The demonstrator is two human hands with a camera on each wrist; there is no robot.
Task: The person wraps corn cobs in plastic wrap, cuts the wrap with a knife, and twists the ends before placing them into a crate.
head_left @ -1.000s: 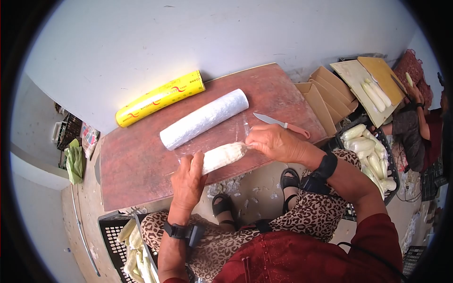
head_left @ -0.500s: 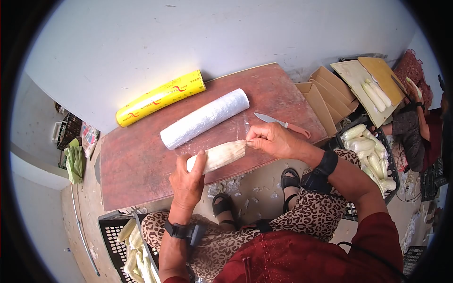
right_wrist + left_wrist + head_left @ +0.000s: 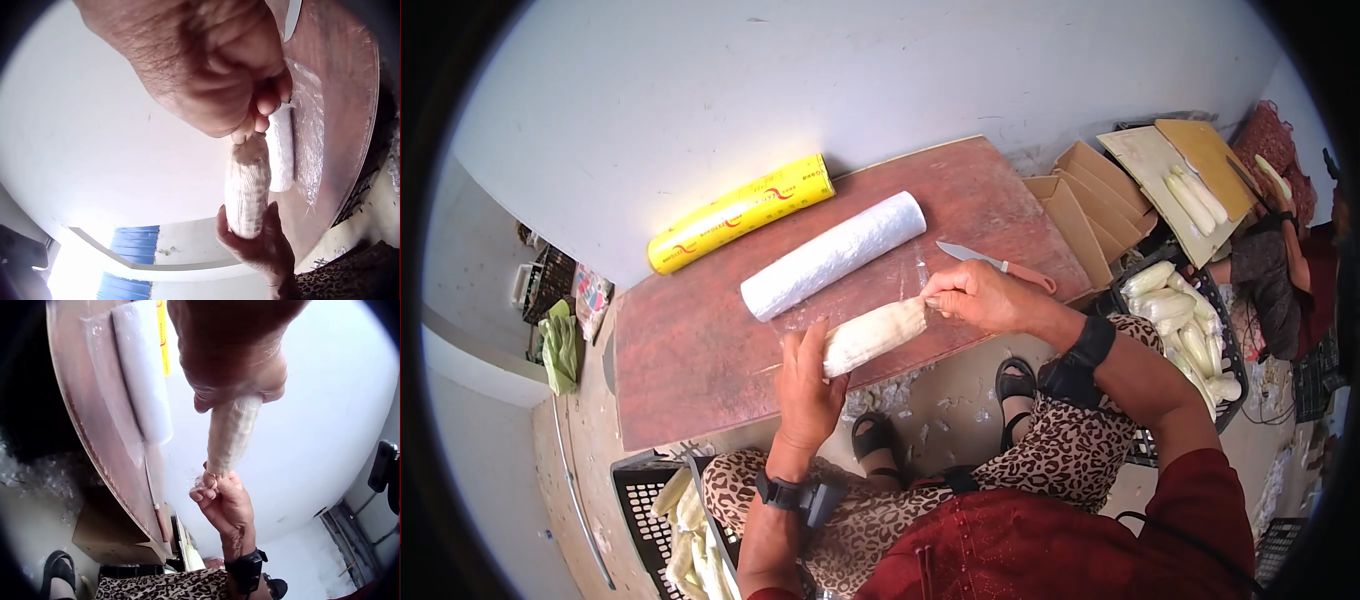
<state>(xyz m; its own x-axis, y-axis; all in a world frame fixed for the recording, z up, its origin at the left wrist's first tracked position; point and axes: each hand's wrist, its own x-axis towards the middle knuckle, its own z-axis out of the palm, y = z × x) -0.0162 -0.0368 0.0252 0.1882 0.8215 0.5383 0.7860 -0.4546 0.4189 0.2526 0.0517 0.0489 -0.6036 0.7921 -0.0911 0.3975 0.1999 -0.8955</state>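
Observation:
A pale ear of corn [image 3: 875, 338] is held between both hands above the front edge of the table, rows of kernels showing in the right wrist view. My left hand [image 3: 805, 385] grips its near-left end, fingers behind and thumb at the lower side. At the other end, my right hand [image 3: 985, 297] pinches the tip with thumb and fingers. A bit of clear film [image 3: 199, 482] shows by the right fingers in the left wrist view. Behind the corn lies a white roll of cling film [image 3: 835, 255], with a loose clear sheet [image 3: 309, 134] on the tabletop beside it.
A knife [image 3: 1030, 278] with a pink handle lies right of the roll on the red-brown table [image 3: 690, 380]. A yellow roll [image 3: 740, 212] lies along the wall. Crates of corn [image 3: 635, 500] stand at both sides, cardboard [image 3: 1090, 210] at right. Another person [image 3: 1285, 270] sits far right.
My left hand shifts its hold: the thumb, over the top of the ear half a second ago, is now lower, and the ear looks turned. My right hand stays at the tip.

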